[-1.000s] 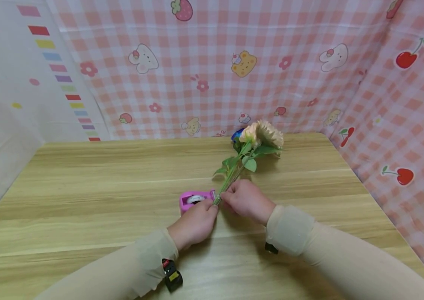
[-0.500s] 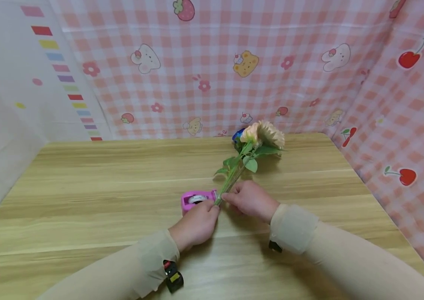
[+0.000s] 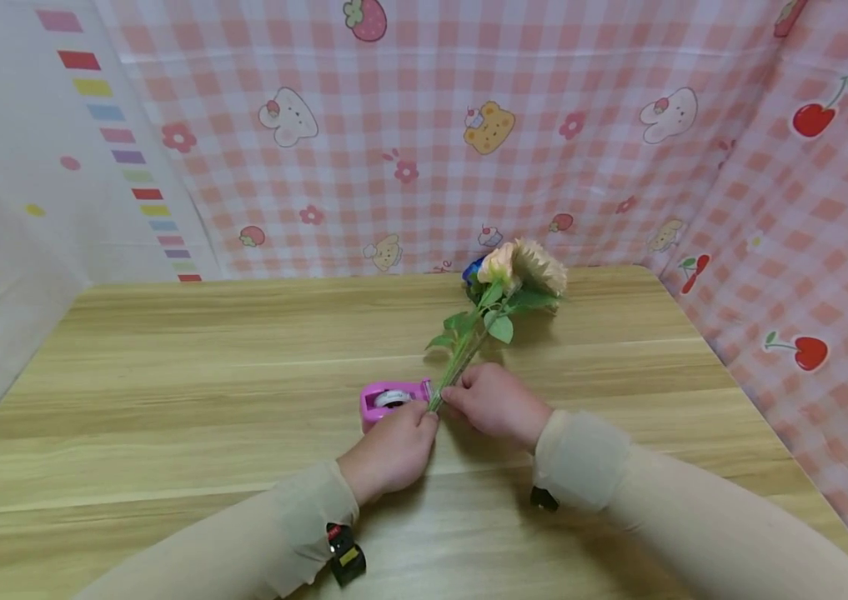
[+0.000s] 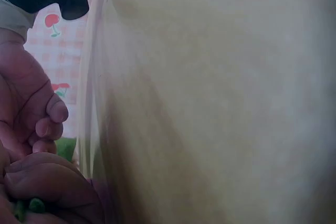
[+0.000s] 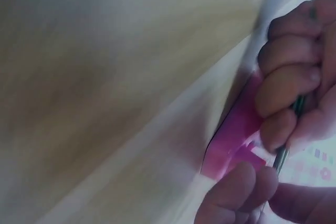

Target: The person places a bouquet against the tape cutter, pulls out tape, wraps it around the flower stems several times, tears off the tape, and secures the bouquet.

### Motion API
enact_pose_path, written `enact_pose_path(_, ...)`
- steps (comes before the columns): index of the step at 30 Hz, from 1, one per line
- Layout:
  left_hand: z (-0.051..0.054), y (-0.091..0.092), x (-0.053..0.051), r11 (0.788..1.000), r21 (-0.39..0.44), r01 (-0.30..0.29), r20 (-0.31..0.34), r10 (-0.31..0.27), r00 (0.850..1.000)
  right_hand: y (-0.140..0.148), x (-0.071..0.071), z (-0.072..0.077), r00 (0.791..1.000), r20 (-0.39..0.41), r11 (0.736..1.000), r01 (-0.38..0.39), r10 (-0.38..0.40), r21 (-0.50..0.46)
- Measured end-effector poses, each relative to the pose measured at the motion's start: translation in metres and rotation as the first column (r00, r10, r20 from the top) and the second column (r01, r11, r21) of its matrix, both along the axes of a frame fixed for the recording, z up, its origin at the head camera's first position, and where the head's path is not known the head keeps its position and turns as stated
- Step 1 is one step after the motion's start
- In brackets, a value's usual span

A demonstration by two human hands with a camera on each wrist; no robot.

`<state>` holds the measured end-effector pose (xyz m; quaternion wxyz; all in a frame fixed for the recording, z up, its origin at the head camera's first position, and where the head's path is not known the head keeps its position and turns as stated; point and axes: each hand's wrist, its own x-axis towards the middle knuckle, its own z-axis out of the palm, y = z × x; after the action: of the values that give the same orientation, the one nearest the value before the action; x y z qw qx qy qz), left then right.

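A bunch of flowers [image 3: 499,283], with peach and cream heads and a blue one behind, slants across the table on long green stems [image 3: 463,358]. My left hand [image 3: 395,446] grips the lower ends of these stems; in the left wrist view the green stem ends [image 4: 35,205] poke out of its curled fingers. Just above it, my right hand [image 3: 499,404] pinches the stems between thumb and forefinger. Beside the left hand lies a pink tape dispenser [image 3: 371,402] with a pale roll, its front end close against the stems. Whether tape runs onto the stems is too small to tell.
The wooden table [image 3: 191,400] reaches back to a pink checked cloth [image 3: 348,192]. More checked cloth [image 3: 791,275] hangs along the right side, and a white cloth [image 3: 11,217] on the left. Each wrist wears a small black camera [image 3: 346,557].
Hands, flowers and tape dispenser keep almost the same places. The right hand's fingers shift very slightly at the stems, and the head view sways a little.
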<state>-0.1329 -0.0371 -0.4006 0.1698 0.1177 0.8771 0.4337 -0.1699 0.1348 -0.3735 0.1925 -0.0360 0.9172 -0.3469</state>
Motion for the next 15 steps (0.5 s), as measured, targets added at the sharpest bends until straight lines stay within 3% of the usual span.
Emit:
enact_pose_path(3, 0.0004, 0.0001, 0.0000, 1.000, -0.019, 0.003, -0.028, -0.004, 1.000, -0.0046, 0.0012, -0.0012, 0.992, 0.099, 0.981, 0.097, -0.081, -0.170)
enact_pose_path(8, 0.0014, -0.0002, -0.0002, 0.999, -0.042, 0.020, -0.035, -0.021, 0.999, -0.0080, 0.0019, -0.0022, 0.958, 0.248, 0.902, 0.232, -0.146, -0.365)
enact_pose_path(12, 0.0020, -0.0005, 0.0002, 0.999, -0.042, 0.016, -0.018, -0.017, 1.000, -0.0067, 0.0014, -0.0023, 0.948, 0.289, 0.863, 0.256, -0.135, -0.435)
enact_pose_path(15, 0.0021, -0.0008, 0.0003, 1.000, -0.025, 0.008, -0.006, -0.008, 1.000, -0.0046, 0.0003, -0.0026, 0.954, 0.281, 0.860, 0.232, -0.108, -0.456)
